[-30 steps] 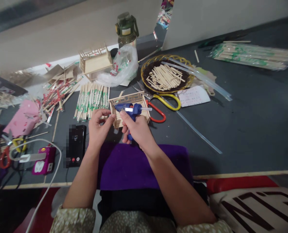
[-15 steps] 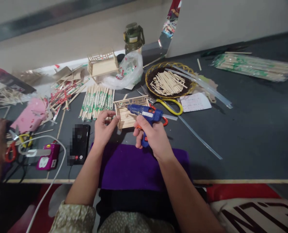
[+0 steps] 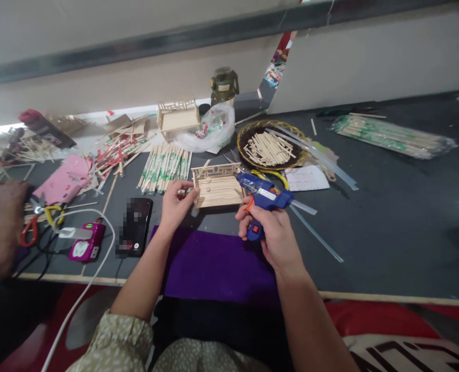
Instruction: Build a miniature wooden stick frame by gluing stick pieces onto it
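A small wooden stick model (image 3: 221,192) with a slatted base and a lattice rail at its back rests on the grey table. My left hand (image 3: 177,206) pinches its left end between thumb and fingers. My right hand (image 3: 271,227) is wrapped round the handle of a blue glue gun (image 3: 266,194), whose nozzle points left at the model's right end. A clear glue stick (image 3: 304,207) juts from the gun's back. Just below the model lies a purple cloth (image 3: 217,266).
Behind are a second wooden model (image 3: 179,120), wrapped chopsticks (image 3: 166,168), a basket of short sticks (image 3: 270,147) and a green bottle (image 3: 224,87). A phone (image 3: 136,227), scissors (image 3: 30,230) and a white cable (image 3: 111,243) lie left, beside another person's hand (image 3: 8,206).
The glue gun in my right hand has moved rightward, from over the model to its right end. My left hand keeps hold of the model's left end. The camera view has shifted.
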